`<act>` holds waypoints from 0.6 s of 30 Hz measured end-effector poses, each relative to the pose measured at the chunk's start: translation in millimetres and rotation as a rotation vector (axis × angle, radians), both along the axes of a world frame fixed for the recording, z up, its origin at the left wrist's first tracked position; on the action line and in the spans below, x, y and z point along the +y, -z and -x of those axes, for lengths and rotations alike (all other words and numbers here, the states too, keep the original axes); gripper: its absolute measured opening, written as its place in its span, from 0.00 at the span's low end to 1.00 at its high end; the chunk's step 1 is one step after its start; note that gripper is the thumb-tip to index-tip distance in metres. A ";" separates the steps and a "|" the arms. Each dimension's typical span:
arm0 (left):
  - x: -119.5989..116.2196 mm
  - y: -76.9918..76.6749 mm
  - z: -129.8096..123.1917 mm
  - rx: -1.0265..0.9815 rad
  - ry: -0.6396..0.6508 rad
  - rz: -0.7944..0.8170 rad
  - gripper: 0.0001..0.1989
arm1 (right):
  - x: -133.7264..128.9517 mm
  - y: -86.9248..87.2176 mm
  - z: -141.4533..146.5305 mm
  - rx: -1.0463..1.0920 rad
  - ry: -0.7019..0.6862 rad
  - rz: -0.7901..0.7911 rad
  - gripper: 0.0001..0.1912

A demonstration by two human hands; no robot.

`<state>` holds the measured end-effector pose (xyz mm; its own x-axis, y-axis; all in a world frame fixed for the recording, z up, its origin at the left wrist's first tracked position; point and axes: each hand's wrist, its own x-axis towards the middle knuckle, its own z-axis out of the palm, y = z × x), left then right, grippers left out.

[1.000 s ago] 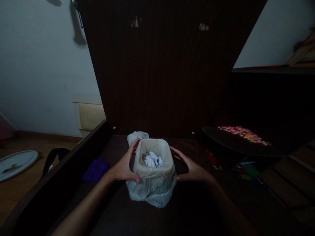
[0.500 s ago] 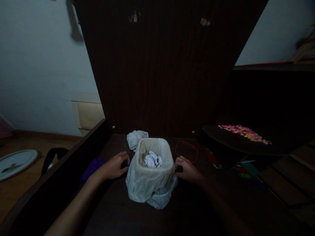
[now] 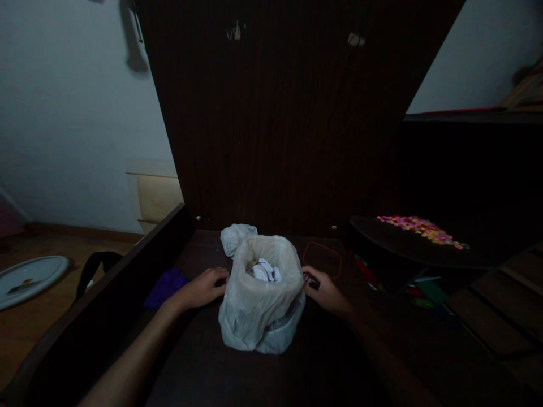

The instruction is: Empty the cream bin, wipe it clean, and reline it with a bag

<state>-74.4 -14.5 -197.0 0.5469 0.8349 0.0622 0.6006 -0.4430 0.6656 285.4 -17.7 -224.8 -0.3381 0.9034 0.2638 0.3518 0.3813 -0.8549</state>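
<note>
A small bin lined with a whitish plastic bag (image 3: 244, 319) stands on the dark wooden surface. The bag hangs loosely over the bin's outside and bunches at its front. Crumpled white paper (image 3: 266, 271) lies inside. My left hand (image 3: 211, 287) has its curled fingers on the bag's left side. On the opposite side, my right hand (image 3: 321, 287) pinches the bag near the rim. The fingertips of both hands are partly hidden. Behind the bin, to the left, sits a bunched whitish plastic bag (image 3: 237, 237). A thin orange-red square ring (image 3: 340, 263) lies behind my right hand.
Purple crumpled material (image 3: 166, 287) lies by the raised left edge (image 3: 106, 294). A tall dark panel (image 3: 271, 130) stands behind. At right, a dark curved shelf (image 3: 382, 246) carries many small colourful pieces (image 3: 424, 229). A white oval lid-like object (image 3: 34, 280) is on the floor at left.
Both hands have closed on the bag's sides, the left moving right to reach it. The bag's upper edge has risen and loosened around the rim, which showed a smoother outline before.
</note>
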 end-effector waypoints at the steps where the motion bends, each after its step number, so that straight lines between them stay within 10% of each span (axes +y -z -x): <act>1: 0.5 -0.7 1.0 -0.060 0.006 0.049 0.17 | -0.1 0.8 1.0 0.007 0.003 0.020 0.12; 18: 5.0 6.6 4.0 -0.618 -0.122 0.187 0.38 | -4.0 -0.2 15.3 0.353 0.051 0.014 0.25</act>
